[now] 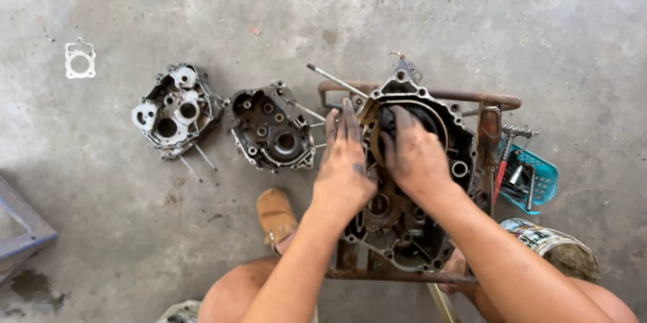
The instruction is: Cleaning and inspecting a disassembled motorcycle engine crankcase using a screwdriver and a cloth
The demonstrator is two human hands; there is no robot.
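An engine crankcase half (404, 195) lies open side up on a rusty metal frame (488, 102) on the concrete floor (472, 19), and everything else is placed from it. Both greasy hands rest on its upper part: the left hand (344, 164) lies flat with fingers stretched out along the left rim, grasping nothing, while the right hand (414, 154) presses on the dark round part (431, 121) in the large circular opening, fingers bent over it; whether it actually grips cannot be told. Just left of the crankcase lies a dark engine cover (273, 127), and farther left a lighter casing (176, 110), then a white gasket (80, 59) well apart. To the crankcase's right sits a teal basket (549, 178) of tools, with a tin can (559, 249) below it.
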